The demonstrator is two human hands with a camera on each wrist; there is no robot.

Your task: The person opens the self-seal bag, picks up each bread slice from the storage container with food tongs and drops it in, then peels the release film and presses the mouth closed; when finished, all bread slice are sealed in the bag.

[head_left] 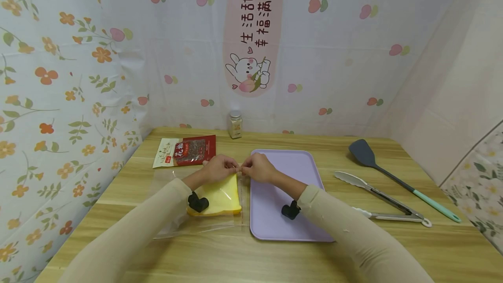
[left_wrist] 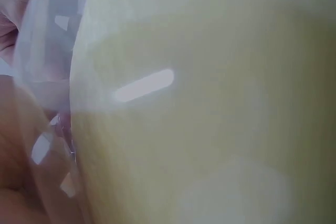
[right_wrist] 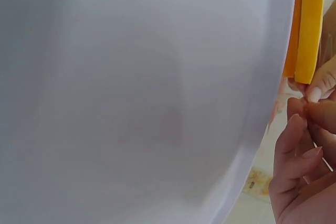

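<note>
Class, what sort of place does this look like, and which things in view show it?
Probably a kitchen-style food-preparation area, perhaps a staged one: it has kitchen tongs, a spatula with a mint-green grip and a packet of Sichuan peppercorns.

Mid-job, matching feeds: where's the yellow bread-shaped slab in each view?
Head: the yellow bread-shaped slab lies left of the purple tray, below picture centre.
Left wrist: it fills most of the picture, too close for detail.
Right wrist: only its edge, top right, beyond the tray's rim.
Shared landmark: skin of the hands, left hand and right hand in head; left edge in left wrist; right edge in right wrist.
</note>
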